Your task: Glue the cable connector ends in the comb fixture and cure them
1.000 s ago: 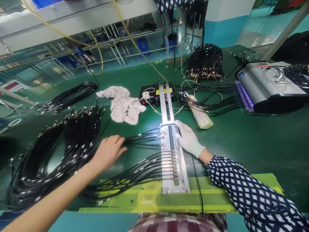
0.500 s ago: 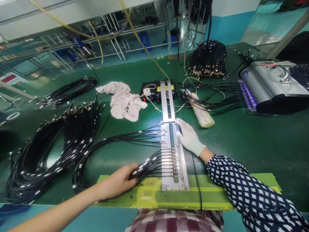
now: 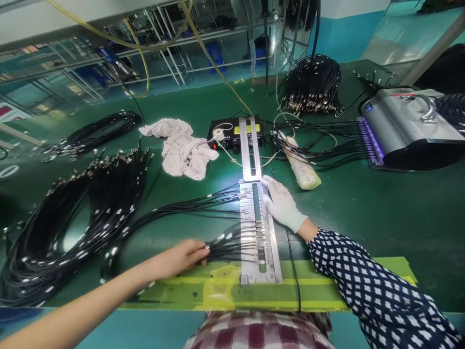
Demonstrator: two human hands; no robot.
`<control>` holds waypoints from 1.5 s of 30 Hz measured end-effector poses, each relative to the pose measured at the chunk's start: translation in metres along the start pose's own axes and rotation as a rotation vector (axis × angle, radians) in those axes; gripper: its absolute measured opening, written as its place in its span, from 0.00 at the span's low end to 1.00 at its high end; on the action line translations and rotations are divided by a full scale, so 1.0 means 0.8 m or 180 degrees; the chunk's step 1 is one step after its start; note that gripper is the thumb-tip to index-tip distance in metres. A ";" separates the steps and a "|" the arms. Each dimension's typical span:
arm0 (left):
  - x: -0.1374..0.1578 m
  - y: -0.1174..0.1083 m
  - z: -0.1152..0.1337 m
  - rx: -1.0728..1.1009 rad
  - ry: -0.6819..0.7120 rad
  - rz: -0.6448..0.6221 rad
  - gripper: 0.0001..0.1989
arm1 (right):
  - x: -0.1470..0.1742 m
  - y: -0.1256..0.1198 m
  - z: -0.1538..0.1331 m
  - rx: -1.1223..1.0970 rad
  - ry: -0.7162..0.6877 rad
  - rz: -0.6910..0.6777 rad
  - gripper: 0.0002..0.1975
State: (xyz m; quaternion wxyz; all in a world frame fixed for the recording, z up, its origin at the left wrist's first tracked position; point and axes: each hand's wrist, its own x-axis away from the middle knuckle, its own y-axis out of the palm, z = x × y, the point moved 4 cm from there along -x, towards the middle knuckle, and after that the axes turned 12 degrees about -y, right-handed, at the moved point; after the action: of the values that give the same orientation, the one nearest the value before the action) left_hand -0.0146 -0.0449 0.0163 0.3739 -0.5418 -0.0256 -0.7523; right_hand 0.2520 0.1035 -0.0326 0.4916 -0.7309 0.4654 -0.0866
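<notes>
My bare left hand (image 3: 183, 258) is closed round a bundle of thin black cables (image 3: 222, 248) left of a long metal jig (image 3: 249, 271). These cables run to the lower slots of the jig, their metal ends lying over its right side. More black cables (image 3: 196, 206) reach the upper slots under a bright light. My right hand (image 3: 285, 203), in a white glove, rests against the jig's right edge, its fingers stretched out and thumb apart. Its fingertips touch the metal near the joint with a slotted metal rail (image 3: 257, 150).
Large cable coils (image 3: 109, 208) lie at left. A white cloth (image 3: 181, 150) and a black control box (image 3: 228, 131) sit behind. At right are a wrapped bundle (image 3: 303, 172) and a silver machine (image 3: 417, 126) with purple light. Yellow-green tape (image 3: 174, 293) lines the table edge.
My left hand has moved slightly up, and the held cables look straighter and blurred by motion. My right hand keeps its place on the jig. The whole view has shifted slightly.
</notes>
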 end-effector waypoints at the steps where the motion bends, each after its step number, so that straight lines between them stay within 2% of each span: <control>1: -0.006 -0.004 -0.009 -0.0199 0.0021 0.0251 0.30 | 0.000 0.000 0.000 0.0000 -0.0001 -0.0005 0.26; 3: -0.014 -0.013 -0.022 -0.0331 0.0116 0.0559 0.28 | 0.000 -0.001 0.000 0.0004 -0.0007 -0.0007 0.26; 4: -0.016 -0.017 -0.025 -0.0295 0.0141 0.0591 0.27 | 0.000 -0.001 0.000 0.0005 -0.0011 -0.0005 0.26; 13: 0.002 -0.033 -0.017 -0.0046 0.0235 0.0160 0.26 | 0.000 -0.003 -0.002 -0.0043 -0.0006 -0.0005 0.26; 15: 0.002 -0.041 -0.023 -0.0084 0.0214 0.0206 0.26 | 0.000 -0.003 -0.002 -0.0056 -0.0002 0.0004 0.26; 21: -0.022 -0.063 -0.039 -0.0963 -0.0047 0.0949 0.28 | 0.001 -0.003 -0.002 -0.0075 0.0039 -0.0036 0.26; 23: -0.028 -0.066 -0.032 -0.1480 -0.0258 0.1403 0.28 | 0.001 -0.003 -0.002 -0.0079 0.0057 -0.0034 0.26; 25: -0.033 -0.068 -0.014 -0.1987 -0.0246 0.1978 0.29 | 0.001 -0.003 -0.002 -0.0091 0.0074 -0.0024 0.26; 26: -0.037 -0.069 -0.002 -0.2198 -0.0090 0.2260 0.32 | 0.000 -0.003 -0.002 -0.0105 0.0078 -0.0017 0.26; 28: -0.046 -0.068 0.022 -0.2420 0.0412 0.2581 0.47 | 0.000 -0.002 -0.001 -0.0139 0.0067 -0.0006 0.26; 30: -0.060 -0.069 0.039 -0.2361 0.0823 0.2434 0.60 | 0.000 -0.002 0.000 -0.0151 0.0045 0.0020 0.26; 32: -0.073 -0.070 0.050 -0.2196 0.0987 0.2074 0.63 | 0.000 -0.003 0.001 -0.0129 0.0025 0.0043 0.26; 34: -0.078 -0.068 0.057 -0.2090 0.0962 0.1821 0.55 | 0.000 -0.003 0.001 -0.0103 0.0014 0.0060 0.25; 37: -0.071 -0.049 0.062 -0.2180 0.0799 0.1585 0.27 | 0.002 -0.002 0.001 -0.0071 0.0000 0.0083 0.25; 39: -0.063 -0.026 0.064 -0.2356 0.0711 0.1492 0.15 | 0.003 -0.001 0.001 -0.0069 0.0009 0.0099 0.24; 42: -0.053 0.003 0.064 -0.2726 0.0574 0.1635 0.14 | 0.004 -0.001 0.001 -0.0128 0.0042 0.0106 0.23; 45: -0.039 0.002 0.064 -0.2890 0.0484 0.1746 0.18 | 0.003 -0.015 -0.006 -0.0285 0.0025 0.0114 0.24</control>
State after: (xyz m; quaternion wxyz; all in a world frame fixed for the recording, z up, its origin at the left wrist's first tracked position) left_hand 0.0315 -0.0066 0.0110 0.2856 -0.5799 0.4721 -0.5995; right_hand 0.2578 0.0996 -0.0216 0.4580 -0.7434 0.4837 -0.0599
